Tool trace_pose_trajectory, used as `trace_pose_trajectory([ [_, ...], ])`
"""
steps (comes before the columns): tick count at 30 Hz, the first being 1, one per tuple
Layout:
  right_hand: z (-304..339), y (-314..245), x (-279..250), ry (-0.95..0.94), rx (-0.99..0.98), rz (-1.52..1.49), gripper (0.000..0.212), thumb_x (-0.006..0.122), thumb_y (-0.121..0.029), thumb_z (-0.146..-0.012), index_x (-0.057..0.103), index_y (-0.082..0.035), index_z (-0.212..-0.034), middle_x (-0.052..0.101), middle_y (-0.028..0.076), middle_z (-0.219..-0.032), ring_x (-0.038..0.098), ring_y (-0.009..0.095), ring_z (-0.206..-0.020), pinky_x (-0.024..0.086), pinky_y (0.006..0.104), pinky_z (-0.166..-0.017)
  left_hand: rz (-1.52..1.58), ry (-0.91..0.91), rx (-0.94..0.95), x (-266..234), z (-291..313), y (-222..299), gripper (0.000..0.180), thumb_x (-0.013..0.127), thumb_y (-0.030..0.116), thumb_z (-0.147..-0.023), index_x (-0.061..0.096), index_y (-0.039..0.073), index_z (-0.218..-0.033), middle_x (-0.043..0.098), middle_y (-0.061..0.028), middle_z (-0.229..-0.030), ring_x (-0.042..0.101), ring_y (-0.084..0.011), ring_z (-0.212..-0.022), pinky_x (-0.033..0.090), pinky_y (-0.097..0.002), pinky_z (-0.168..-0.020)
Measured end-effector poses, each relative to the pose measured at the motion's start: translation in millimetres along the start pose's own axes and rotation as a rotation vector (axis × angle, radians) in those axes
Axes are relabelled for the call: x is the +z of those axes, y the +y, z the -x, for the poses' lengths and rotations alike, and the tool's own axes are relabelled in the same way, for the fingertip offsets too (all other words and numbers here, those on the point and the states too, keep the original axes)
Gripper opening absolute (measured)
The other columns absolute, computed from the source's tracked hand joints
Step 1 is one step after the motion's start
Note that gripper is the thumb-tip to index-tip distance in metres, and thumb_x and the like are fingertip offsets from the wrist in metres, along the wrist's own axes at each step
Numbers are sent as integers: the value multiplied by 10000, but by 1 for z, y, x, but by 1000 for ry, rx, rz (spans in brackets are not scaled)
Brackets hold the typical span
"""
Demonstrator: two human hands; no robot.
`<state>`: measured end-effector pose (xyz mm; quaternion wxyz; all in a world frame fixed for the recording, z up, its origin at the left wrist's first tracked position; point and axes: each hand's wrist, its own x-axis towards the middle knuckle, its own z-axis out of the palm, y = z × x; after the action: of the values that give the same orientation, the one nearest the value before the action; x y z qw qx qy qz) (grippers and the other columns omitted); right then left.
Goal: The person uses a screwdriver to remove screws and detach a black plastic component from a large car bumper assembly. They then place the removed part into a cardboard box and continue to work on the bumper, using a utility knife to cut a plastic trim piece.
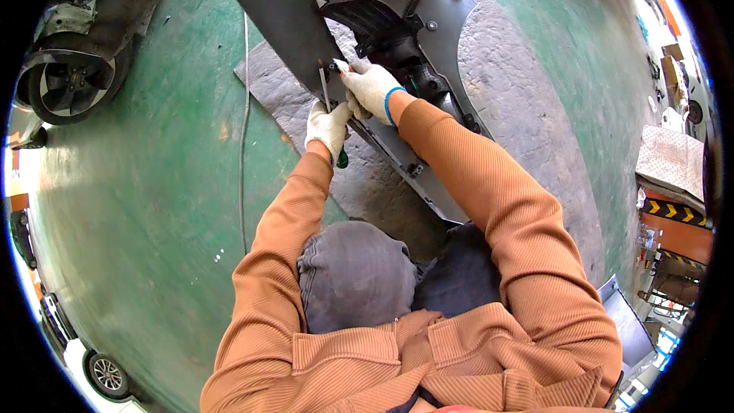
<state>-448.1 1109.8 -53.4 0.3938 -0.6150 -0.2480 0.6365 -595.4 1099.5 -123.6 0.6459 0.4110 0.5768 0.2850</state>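
Note:
A large dark grey car body panel (279, 19), with a black plastic liner (371, 23) at its inner side, lies ahead of me. My left hand (329, 128), in a white knit glove, is closed around a screwdriver (324, 86). Its thin shaft points away from me over the panel's edge, and a bit of green handle shows below the fist. Close to its right, my right hand (372, 90), gloved in white with a blue cuff, is closed at the panel's inner edge. A small white and red bit shows at its fingertips; what it grips is hidden.
Under the panel spreads a worn grey mat (520, 107) on a green floor (168, 176). A grey cable (245, 130) runs along the floor at left. A loose wheel (73, 84) lies far left, and a white car (95, 371) stands lower left.

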Motion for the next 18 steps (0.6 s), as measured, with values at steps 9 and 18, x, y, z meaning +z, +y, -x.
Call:
trace_pose_trajectory([
  [9, -20, 12, -6, 12, -100, 159, 290, 566, -215, -1068, 616, -43, -1297, 585, 42, -696, 563, 154, -496, 442, 326, -413, -41, 27, 1, 11, 11, 20, 274, 720, 347, -964, 681, 76, -955, 656, -9, -752, 535, -109, -569, 413, -287, -503],
  [18, -4, -6, -3, -42, -94, -173, 384, 621, -269, -1049, 585, -58, -1369, 622, 58, -764, 572, 163, -509, 458, 325, -464, -53, -3, 63, 1, 4, 13, 318, 742, 304, -906, 623, 52, -1059, 623, -34, -779, 549, -135, -583, 448, -316, -510],
])
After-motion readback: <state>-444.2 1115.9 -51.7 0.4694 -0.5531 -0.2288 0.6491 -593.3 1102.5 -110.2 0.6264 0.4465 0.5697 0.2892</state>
